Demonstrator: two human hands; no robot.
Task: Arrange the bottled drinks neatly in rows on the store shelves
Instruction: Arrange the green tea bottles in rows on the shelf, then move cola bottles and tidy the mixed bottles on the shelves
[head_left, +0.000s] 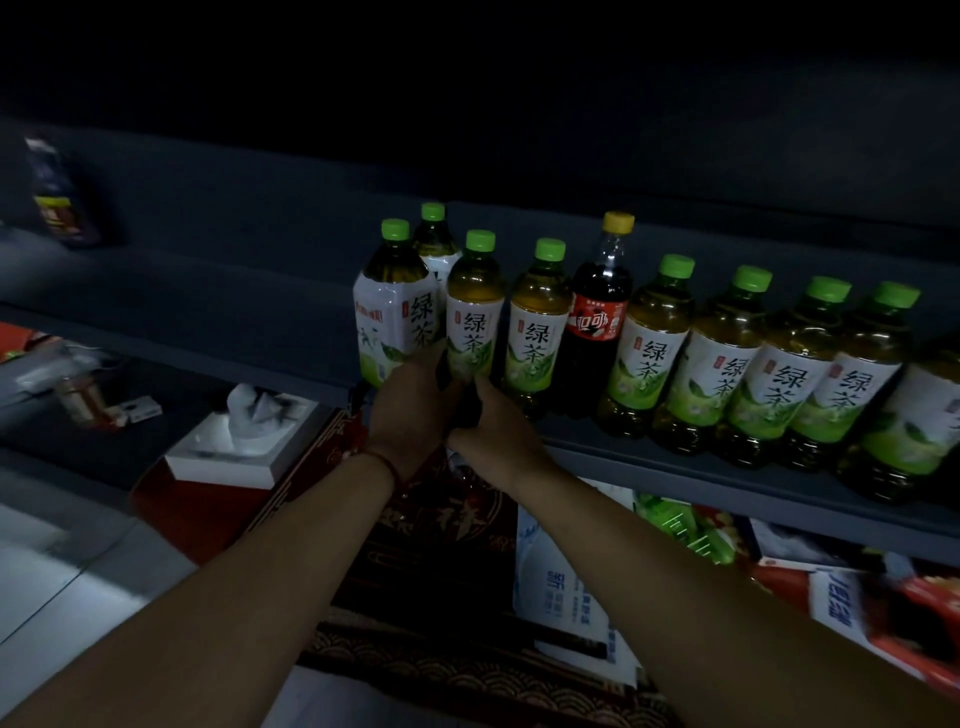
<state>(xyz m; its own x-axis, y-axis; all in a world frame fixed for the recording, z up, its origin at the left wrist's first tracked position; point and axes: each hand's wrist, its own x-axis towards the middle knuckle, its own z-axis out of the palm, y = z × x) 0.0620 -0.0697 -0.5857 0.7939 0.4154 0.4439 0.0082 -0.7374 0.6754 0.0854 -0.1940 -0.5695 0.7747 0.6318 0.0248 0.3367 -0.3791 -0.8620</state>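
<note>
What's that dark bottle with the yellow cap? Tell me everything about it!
The cola bottle is clear plastic filled with dark, nearly black drink, with a yellow screw cap and a red label with white characters. It looks full and sealed. It stands upright on the grey shelf, in the front row of green tea bottles, the only one with a different cap. Tea bottles stand close on both sides. Neither hand touches it.
</note>
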